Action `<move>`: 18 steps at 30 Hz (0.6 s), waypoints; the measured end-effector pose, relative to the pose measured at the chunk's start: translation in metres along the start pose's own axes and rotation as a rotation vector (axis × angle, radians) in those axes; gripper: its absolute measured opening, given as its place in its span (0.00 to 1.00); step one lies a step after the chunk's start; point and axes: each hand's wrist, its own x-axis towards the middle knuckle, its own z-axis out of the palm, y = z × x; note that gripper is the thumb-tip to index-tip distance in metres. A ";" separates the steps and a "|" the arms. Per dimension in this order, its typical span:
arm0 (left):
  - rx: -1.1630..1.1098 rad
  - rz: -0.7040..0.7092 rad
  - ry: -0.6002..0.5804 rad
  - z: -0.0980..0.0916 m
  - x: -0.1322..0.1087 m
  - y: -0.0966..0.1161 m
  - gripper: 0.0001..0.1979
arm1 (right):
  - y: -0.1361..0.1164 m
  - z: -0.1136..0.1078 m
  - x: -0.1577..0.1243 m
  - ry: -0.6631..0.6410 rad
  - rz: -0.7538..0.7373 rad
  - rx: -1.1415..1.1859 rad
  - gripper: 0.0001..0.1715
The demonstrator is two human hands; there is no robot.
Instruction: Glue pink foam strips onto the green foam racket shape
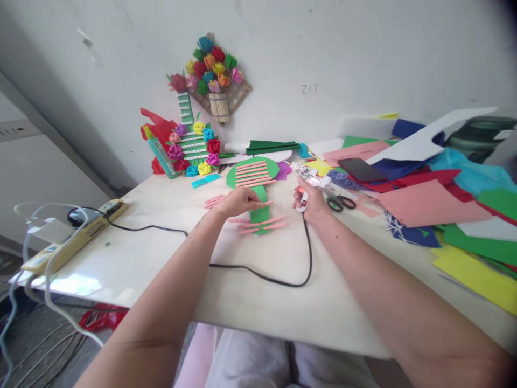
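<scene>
Your left hand (241, 201) holds a pinched strip (265, 204), right hand (314, 201) a glue gun (304, 200); twelve-o'clock rows (255, 184) look laid, green stem (259, 215) unfinished.

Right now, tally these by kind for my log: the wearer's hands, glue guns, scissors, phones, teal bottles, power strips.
Left hand and right hand: 2
Glue gun: 1
Scissors: 1 pair
Phone: 1
Teal bottle: 1
Power strip: 1
Total: 7

Green paper cutout (259, 214) — partly hidden by your left hand (241, 201); pink strips (273, 221) across its near end, blurred; yellow sheet (479, 275) far right of it — cut off.
</scene>
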 end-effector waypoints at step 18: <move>0.190 0.104 0.038 0.005 -0.015 -0.001 0.11 | 0.010 0.007 0.018 -0.030 0.014 -0.070 0.19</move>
